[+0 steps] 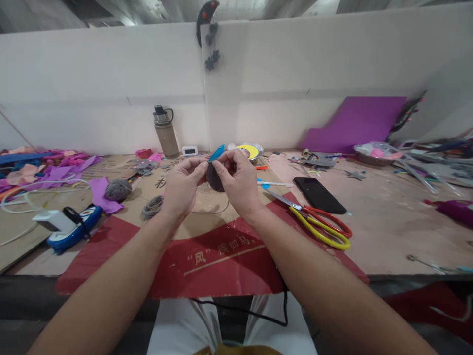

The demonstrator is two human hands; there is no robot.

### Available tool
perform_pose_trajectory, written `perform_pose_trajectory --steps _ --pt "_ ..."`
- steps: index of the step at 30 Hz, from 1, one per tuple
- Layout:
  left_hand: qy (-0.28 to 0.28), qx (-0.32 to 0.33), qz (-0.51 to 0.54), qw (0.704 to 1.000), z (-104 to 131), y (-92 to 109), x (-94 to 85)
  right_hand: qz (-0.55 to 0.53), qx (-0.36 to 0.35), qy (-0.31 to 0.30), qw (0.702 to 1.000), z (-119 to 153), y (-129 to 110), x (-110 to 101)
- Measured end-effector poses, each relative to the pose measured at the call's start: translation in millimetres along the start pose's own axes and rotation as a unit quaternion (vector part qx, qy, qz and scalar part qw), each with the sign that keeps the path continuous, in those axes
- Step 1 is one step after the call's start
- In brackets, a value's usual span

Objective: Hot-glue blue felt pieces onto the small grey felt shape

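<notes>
In the middle of the view, my left hand [184, 185] and my right hand [239, 181] are raised close together over the table. Both pinch a dark rounded felt-like piece [214, 180] between thumb and fingers. A pointed blue piece [217, 153] sticks up from the same pinch; whether it is joined to the dark piece I cannot tell. A thin grey strand of yarn [214, 212] lies on the cardboard beneath. Scissors [318, 224] with red and yellow handles rest to the right of my right wrist. Grey yarn [152, 208] lies by my left wrist.
A ball of grey yarn [118, 189], a blue power strip [76, 231] and felt scraps [44, 172] lie at left. Farther back stands a bottle [167, 135]. A black phone [320, 195] lies at right, before a purple sheet [358, 125]. Red-printed cardboard [221, 276] covers the table's front edge.
</notes>
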State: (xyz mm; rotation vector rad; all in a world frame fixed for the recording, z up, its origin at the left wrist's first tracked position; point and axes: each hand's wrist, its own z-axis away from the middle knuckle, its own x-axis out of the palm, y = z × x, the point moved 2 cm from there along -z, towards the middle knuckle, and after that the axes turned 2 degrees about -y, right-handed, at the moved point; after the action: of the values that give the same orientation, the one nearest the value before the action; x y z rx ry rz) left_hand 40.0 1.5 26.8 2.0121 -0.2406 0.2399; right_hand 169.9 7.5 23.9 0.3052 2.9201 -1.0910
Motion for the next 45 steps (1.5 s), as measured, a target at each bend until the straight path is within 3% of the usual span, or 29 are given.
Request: perform_pose_trajectory --steps 29,35,41,45 --pt "-0.027 -0.035 0.052 0.998 -2.5 2.0 -2.8 0.0 0.011 -0.03 1.0 0.6 -0.2 4.0" --pt "-0.021 -0.02 -0.023 0.999 -2.6 1.8 -4.7 0.0 0.002 -0.031 1.0 1.3 1.3 4.0" --pt "0.02 0.079 -0.155 0.985 -7.4 -1.7 -16.5 0.017 -0.01 -0.051 0.998 1.8 3.0 4.7" --pt "0.029 0.083 -0.179 0.98 -9.1 -1.8 -22.3 0.037 -0.039 -0.047 0.997 1.9 -0.7 1.7"
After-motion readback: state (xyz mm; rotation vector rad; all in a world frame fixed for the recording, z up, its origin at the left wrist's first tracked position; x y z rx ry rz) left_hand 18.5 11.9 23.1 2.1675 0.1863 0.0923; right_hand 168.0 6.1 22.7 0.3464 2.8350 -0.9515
